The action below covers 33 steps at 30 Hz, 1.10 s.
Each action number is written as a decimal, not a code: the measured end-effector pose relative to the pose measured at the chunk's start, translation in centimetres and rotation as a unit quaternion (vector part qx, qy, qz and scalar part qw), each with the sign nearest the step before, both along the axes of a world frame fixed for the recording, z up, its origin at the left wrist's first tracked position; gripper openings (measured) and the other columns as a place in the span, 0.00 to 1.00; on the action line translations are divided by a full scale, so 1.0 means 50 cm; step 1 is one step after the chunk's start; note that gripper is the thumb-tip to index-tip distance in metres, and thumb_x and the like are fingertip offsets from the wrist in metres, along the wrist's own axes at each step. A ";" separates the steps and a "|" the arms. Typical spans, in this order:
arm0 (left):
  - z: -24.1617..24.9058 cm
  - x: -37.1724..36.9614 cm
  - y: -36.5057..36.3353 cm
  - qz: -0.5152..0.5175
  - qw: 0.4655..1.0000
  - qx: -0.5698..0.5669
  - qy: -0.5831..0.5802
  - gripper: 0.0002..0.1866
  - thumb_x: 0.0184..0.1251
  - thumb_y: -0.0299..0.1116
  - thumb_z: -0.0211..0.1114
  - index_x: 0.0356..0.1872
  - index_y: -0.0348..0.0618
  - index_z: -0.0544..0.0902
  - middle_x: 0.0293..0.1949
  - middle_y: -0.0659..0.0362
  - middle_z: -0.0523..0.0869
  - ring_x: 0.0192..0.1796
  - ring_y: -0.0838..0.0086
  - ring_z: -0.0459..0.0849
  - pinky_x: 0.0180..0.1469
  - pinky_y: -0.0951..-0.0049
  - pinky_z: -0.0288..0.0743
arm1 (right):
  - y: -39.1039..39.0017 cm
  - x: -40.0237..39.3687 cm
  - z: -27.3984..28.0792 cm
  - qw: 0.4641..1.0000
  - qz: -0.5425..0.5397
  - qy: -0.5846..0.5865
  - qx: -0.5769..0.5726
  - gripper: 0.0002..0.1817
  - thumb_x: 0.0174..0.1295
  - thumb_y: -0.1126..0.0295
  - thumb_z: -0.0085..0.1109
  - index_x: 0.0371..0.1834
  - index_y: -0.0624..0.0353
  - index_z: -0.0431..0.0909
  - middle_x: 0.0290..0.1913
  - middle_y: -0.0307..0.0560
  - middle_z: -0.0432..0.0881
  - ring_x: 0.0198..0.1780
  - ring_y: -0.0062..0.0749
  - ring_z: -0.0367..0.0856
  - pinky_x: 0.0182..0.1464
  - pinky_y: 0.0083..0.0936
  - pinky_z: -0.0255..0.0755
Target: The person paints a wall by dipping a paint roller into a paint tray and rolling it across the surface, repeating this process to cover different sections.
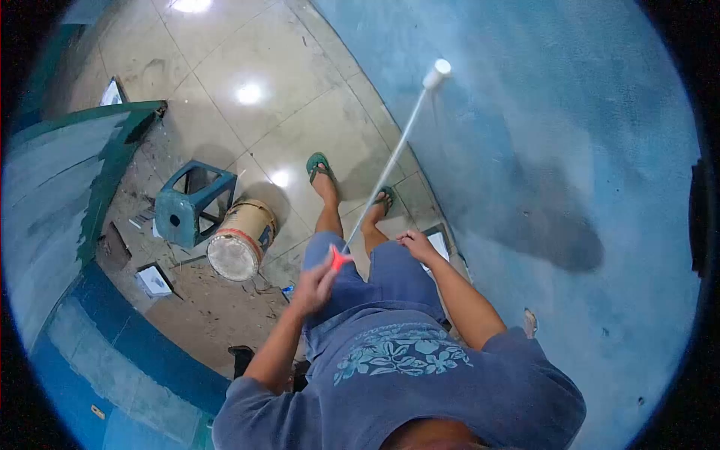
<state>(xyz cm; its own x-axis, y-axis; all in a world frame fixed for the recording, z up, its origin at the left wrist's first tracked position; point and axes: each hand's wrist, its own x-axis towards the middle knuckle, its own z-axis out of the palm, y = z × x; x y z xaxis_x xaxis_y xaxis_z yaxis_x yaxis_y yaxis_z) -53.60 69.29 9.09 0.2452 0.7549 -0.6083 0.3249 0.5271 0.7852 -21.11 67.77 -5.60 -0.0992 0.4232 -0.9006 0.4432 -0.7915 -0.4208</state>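
My left hand (313,290) is closed around the bright red grip (339,259) of a long thin rod (394,160). The rod slants up and to the right, and a white cylindrical head (437,73) at its far end overlaps the blue wall (525,135). Over my right thigh, my right hand (416,245) has its fingers curled together, and I cannot tell whether anything is inside them. My blue shorts (397,270) are behind both hands.
On the floor to the left, a teal plastic stool (180,214) lies on its side beside a worn bucket (244,240). Debris and a small white-topped panel (154,280) lie near them. A curved blue-green partition (90,172) borders the left. My sandalled feet (320,166) stand on glossy tiles.
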 end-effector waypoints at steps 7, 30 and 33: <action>-0.131 -0.010 0.376 0.115 0.993 0.021 0.020 0.20 0.73 0.40 0.50 0.57 0.38 0.74 0.18 0.65 0.72 0.18 0.84 0.71 0.19 0.78 0.67 | 0.136 -0.112 0.259 0.957 -0.013 0.261 0.126 0.11 0.65 0.70 0.49 0.44 0.63 0.79 0.42 0.45 0.79 0.46 0.28 0.76 0.52 0.22 0.67; 0.028 0.040 -0.284 -0.007 0.974 -0.205 -0.096 0.25 0.68 0.33 0.57 0.66 0.46 0.66 0.33 0.64 0.80 0.36 0.82 0.75 0.43 0.79 0.71 | 0.244 -0.280 0.754 0.355 -0.240 0.807 0.406 0.31 0.68 0.47 0.39 0.43 0.67 0.80 0.48 0.66 0.70 0.46 0.45 0.75 0.46 0.31 0.73; 0.079 0.073 -0.247 0.045 0.964 -0.228 -0.127 0.24 0.70 0.35 0.55 0.66 0.48 0.66 0.30 0.63 0.80 0.33 0.83 0.74 0.39 0.80 0.71 | 0.228 -0.270 0.774 0.379 -0.246 0.812 0.371 0.33 0.68 0.44 0.36 0.44 0.67 0.80 0.49 0.68 0.69 0.47 0.45 0.74 0.44 0.30 0.73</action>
